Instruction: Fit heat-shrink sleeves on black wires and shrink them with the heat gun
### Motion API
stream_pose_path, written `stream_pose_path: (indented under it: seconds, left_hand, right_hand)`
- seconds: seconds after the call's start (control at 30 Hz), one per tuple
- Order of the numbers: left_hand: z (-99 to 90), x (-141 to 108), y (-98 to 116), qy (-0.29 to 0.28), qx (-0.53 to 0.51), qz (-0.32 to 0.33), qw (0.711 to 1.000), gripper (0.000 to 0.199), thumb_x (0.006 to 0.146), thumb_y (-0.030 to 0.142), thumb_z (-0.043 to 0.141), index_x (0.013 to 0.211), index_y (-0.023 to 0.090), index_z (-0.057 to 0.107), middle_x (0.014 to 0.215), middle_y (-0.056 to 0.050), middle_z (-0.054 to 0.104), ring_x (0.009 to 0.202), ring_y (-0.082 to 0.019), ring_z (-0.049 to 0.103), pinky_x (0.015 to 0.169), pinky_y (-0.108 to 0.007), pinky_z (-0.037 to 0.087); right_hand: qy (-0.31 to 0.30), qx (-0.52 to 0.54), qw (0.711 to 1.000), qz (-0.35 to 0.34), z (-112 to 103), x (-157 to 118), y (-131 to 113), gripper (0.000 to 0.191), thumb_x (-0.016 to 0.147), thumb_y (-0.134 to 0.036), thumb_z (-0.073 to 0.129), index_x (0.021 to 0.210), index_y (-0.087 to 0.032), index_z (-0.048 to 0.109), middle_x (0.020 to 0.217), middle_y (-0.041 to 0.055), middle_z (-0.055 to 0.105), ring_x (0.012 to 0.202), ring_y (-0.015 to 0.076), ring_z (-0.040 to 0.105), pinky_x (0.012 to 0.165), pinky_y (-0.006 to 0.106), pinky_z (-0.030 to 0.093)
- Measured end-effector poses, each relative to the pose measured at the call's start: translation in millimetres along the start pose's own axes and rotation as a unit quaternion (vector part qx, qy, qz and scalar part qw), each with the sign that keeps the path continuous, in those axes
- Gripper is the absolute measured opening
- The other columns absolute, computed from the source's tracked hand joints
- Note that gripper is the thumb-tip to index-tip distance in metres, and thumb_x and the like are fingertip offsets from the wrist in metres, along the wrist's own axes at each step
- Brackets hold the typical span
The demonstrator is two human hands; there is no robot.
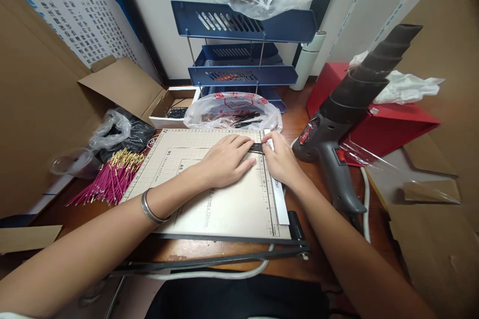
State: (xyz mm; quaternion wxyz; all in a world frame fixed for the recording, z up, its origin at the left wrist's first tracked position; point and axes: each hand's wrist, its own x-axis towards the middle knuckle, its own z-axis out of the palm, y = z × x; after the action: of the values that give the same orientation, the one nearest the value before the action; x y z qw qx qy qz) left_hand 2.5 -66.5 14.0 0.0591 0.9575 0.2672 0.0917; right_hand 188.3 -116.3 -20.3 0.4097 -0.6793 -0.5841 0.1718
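A cream paper cutter [232,214] with printed size lines lies on the table, its dark blade arm [209,256] along the near edge. Across the board's right side runs a short bundle of thin black wires [256,148]. My left hand [228,159] rests palm down on the board, its fingertips closed over the left part of the bundle, thumb apart below. With fingers pinched together, my right hand [280,157] holds the bundle's right end at the white guard strip [281,204]. The rest of the wires are hidden under my hands.
Magenta wires with gold ends [116,174] are piled at left. Behind the cutter are a plastic bag of black wires [232,109], an open carton [123,79] and a blue tray rack [243,76]. A heat gun [337,129] stands at right before a red box [396,124].
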Motion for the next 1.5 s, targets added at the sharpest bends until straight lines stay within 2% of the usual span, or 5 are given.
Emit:
stream_pose_path:
  seconds: [0.27,0.43,1.1,1.3,1.5]
  left_hand:
    - [-0.1,-3,5,-0.119,-0.016,0.006,0.993,0.080,0.108,0.061,0.024,0.166,0.006,0.022,0.174,-0.016,0.018,0.163,-0.028,0.016,0.134,-0.045,0.012]
    - [-4.1,-2,10,-0.159,-0.011,-0.003,0.987,0.086,0.107,0.066,0.018,0.168,0.005,0.013,0.175,-0.016,0.008,0.164,-0.028,0.009,0.134,-0.043,0.007]
    - [0.9,6,-10,-0.112,-0.061,0.097,0.987,0.093,0.103,0.072,0.030,0.168,0.008,0.014,0.175,-0.016,0.012,0.164,-0.027,0.014,0.135,-0.041,0.008]
    - [-4.0,-13,-20,-0.050,-0.017,0.027,0.998,0.081,0.107,0.065,0.021,0.168,0.012,0.016,0.175,-0.014,0.016,0.164,-0.025,0.013,0.134,-0.044,0.004]
    - [-12.1,-37,-27,-0.071,0.034,0.002,0.997,0.076,0.108,0.064,0.017,0.166,0.016,0.028,0.172,-0.007,0.028,0.163,-0.024,0.018,0.135,-0.044,0.003]
  right_hand:
    - [0.002,0.009,1.000,-0.016,1,-1,2,0.014,0.092,-0.027,0.039,0.097,-0.025,0.052,0.118,0.0134,0.062,0.120,0.0285,0.058,0.108,0.047,0.044]
    - [0.006,0.010,1.000,-0.021,4,0,4,0.013,0.092,-0.027,0.039,0.095,-0.025,0.052,0.116,0.0135,0.062,0.117,0.0289,0.059,0.107,0.048,0.045]
    - [0.013,0.020,1.000,-0.005,5,-1,3,0.010,0.092,-0.025,0.043,0.094,-0.025,0.052,0.111,0.0115,0.064,0.119,0.0293,0.059,0.108,0.050,0.045]
    - [-0.001,0.009,1.000,0.009,3,0,2,0.013,0.092,-0.026,0.041,0.096,-0.025,0.053,0.119,0.0137,0.062,0.117,0.0302,0.060,0.107,0.052,0.045]
    - [-0.005,0.008,1.000,0.027,2,-1,-2,0.013,0.092,-0.026,0.040,0.097,-0.025,0.052,0.122,0.0135,0.062,0.119,0.0307,0.059,0.106,0.051,0.045]
